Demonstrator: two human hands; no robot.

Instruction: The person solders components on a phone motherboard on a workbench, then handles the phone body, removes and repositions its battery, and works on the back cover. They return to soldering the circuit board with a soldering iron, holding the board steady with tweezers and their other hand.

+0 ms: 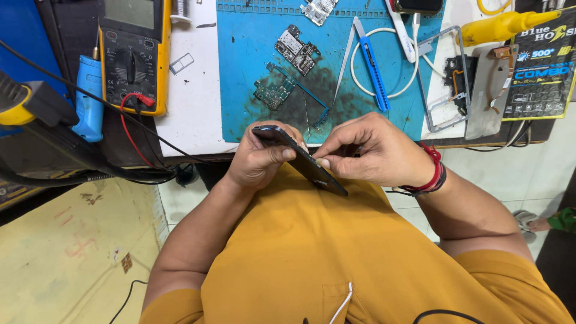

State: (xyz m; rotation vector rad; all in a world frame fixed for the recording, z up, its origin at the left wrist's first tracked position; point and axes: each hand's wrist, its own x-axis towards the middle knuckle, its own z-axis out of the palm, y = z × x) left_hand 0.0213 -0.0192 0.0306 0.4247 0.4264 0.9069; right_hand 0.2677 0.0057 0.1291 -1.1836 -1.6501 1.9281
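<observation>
Dark phone (300, 159) held edge-on just above the lap, in front of the bench edge, tilted so one long side faces up for access. Left hand (258, 159) clamped around upper end, thumb across the face as a brace; right hand (375, 153) closed in a pinch at the phone's upper edge, fingertips touching it, any tool between them too small to tell. Behind on blue mat (240, 72): circuit boards (288, 66), tweezers (347, 57), blue knife (373, 66); yellow multimeter (133, 54) farther left.

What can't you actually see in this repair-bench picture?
- Head view: the right hand covers its own fingertips, so any tool there is hidden.
- The black phone is seen edge-on; its face is hidden.
- The multimeter is cut off by the top edge.
- Circuit board parts are too small.
</observation>
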